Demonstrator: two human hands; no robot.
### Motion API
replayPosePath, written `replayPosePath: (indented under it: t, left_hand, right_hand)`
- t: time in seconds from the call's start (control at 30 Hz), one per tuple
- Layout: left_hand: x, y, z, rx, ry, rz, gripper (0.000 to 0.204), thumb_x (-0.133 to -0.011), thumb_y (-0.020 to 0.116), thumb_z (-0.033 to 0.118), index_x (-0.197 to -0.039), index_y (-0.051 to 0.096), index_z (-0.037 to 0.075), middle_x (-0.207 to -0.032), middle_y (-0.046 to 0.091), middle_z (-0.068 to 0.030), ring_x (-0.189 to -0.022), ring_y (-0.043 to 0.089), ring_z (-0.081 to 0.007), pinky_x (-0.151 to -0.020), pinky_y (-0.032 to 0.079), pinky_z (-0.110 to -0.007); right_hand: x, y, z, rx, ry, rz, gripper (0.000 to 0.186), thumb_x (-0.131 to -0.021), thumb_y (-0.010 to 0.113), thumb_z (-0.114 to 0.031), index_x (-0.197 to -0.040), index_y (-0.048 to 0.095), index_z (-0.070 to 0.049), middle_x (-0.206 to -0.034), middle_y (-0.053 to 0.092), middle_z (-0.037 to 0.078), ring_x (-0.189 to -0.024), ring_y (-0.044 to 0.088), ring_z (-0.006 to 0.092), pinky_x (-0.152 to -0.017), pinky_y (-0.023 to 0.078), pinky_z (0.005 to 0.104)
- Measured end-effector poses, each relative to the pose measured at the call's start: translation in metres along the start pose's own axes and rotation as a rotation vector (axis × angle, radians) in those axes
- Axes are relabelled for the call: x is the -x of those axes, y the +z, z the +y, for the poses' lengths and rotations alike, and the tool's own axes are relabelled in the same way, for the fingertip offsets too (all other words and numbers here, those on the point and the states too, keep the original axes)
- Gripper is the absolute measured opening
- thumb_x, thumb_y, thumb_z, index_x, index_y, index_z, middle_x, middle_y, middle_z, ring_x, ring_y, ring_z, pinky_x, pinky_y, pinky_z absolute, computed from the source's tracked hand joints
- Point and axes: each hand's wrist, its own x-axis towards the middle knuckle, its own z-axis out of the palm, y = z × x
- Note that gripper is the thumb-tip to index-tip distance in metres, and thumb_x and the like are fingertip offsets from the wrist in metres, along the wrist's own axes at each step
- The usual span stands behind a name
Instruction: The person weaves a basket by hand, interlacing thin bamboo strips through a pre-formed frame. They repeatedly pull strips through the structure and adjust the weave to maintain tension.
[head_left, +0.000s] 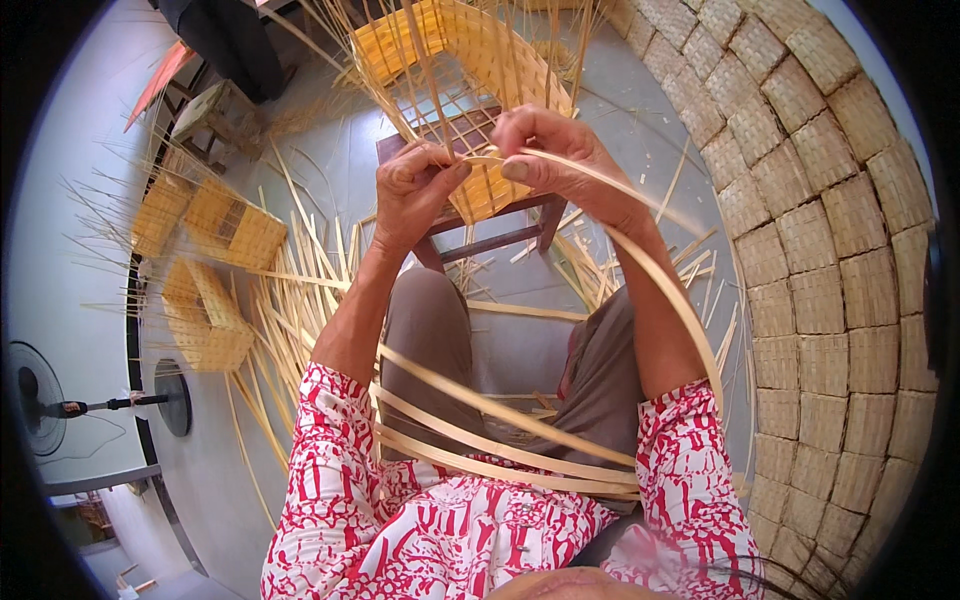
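Many strips [290,310] on grey floor [510,350], fan [72,409]

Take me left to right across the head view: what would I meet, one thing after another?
Black fan head → unfinished yellow woven baskets → the person's left hand → the person's right hand → tall stack of woven pieces.

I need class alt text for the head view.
A person holds a pale weaving strip in left grip and right grip, at an unfinished yellow woven basket. More yellow baskets and loose strips lie left.
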Motion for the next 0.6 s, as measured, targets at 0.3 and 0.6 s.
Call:
replayPosePath:
  t: [0.3,0.6]
  left_hand:
    - [0.000,0.000,-0.001,-0.058,0.032,-0.029,0.006,-0.083,0.077,0.002,-0.086,0.072,0.001,-0.080,0.066,-0.0024,-0.074,0.059,-0.0090,-0.066,0.048,-0.025]
    - [0.001,0.004,-0.003,0.010,0.021,-0.007,0.006,-0.083,0.077,0.001,-0.088,0.072,0.001,-0.080,0.065,-0.0024,-0.074,0.059,-0.0085,-0.065,0.048,-0.024]
  right_hand:
    - [0.010,0.013,-0.007,0.009,-0.032,0.497,0.033,-0.097,0.059,-0.015,-0.128,0.058,-0.005,-0.122,0.061,0.003,-0.104,0.055,0.0087,-0.085,0.045,0.0245]
    - [0.013,-0.015,0.008,0.042,-0.150,0.899,0.026,-0.099,0.055,-0.022,-0.114,0.067,-0.005,-0.113,0.065,0.003,-0.103,0.055,0.0106,-0.085,0.046,0.0280]
